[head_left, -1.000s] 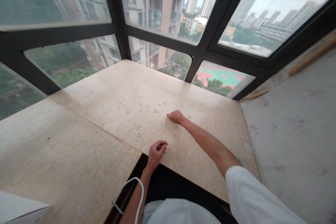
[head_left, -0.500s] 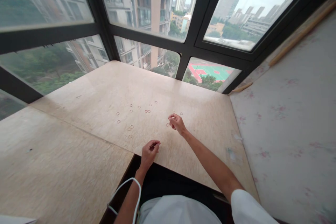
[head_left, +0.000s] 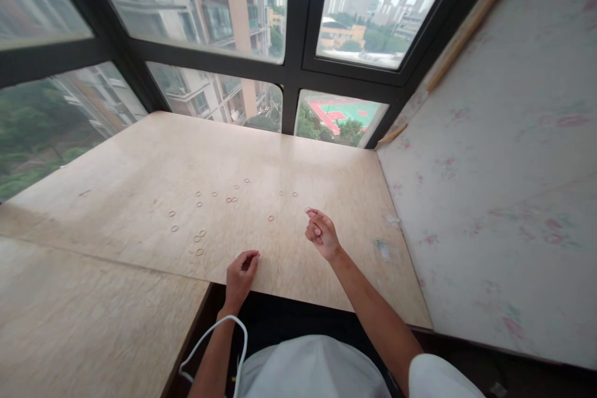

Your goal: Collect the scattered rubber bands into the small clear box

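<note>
Out over the right part of the tabletop, my right hand (head_left: 323, 234) has its fingers curled in, thumb and forefinger pinched. A small thin ring (head_left: 308, 210), like a rubber band, shows at those fingertips. My left hand (head_left: 242, 270) hovers by the table's front edge with fingers and thumb drawn together; what they hold, if anything, is too small to make out. Several more thin rings lie scattered, among them a lone ring (head_left: 271, 218) between my hands, a reddish ring (head_left: 229, 200) touching another, and a yellowish ring (head_left: 199, 252) left of my left hand.
The pale tabletop (head_left: 153, 155) runs back to dark window frames (head_left: 291, 99), with a seam across its left part. A clear plastic packet (head_left: 383, 249) lies near the flowered wall (head_left: 485, 199) on the right. A white cable (head_left: 209, 329) loops by my left forearm.
My right hand has moved right, away from the rings it was above, and a ring now shows at its fingertips. My left hand stays near the front edge. The view has turned right.
</note>
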`<state>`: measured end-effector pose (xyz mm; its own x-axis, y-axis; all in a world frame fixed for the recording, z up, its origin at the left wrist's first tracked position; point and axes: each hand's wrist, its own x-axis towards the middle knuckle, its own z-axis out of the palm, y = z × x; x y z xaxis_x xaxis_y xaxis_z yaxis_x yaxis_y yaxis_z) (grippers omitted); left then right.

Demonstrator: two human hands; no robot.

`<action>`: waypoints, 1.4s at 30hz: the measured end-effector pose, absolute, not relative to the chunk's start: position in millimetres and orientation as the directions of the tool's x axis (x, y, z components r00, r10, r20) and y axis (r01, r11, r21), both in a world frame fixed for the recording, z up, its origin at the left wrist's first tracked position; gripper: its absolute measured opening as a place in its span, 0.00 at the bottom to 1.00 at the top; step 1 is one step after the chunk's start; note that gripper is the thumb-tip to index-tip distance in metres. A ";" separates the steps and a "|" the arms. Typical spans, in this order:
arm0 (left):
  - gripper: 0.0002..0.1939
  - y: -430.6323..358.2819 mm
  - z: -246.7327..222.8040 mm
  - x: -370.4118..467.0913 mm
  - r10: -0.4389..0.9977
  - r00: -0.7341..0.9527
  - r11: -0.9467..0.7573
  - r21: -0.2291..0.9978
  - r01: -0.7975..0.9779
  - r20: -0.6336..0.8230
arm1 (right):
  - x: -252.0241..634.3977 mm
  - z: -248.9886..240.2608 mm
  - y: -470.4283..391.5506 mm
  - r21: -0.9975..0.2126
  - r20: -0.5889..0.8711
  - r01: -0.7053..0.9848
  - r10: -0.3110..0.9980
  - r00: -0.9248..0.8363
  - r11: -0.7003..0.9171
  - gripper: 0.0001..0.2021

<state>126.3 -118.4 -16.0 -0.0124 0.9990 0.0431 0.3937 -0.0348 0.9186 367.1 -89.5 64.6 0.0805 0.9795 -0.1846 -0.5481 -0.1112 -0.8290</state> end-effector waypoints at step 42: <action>0.15 -76.7 15.2 190.8 1.000 -0.013 -0.007 0.858 0.513 0.016 | 492.4 11.8 -222.1 -0.907 -0.008 0.346 0.831 0.556 -0.240 0.18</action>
<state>190.8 -76.7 15.2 -0.0130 0.9998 0.0156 0.5134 -0.0067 0.8581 492.4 -222.1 11.8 0.5558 0.8313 -0.0080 0.3458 -0.2399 -0.9071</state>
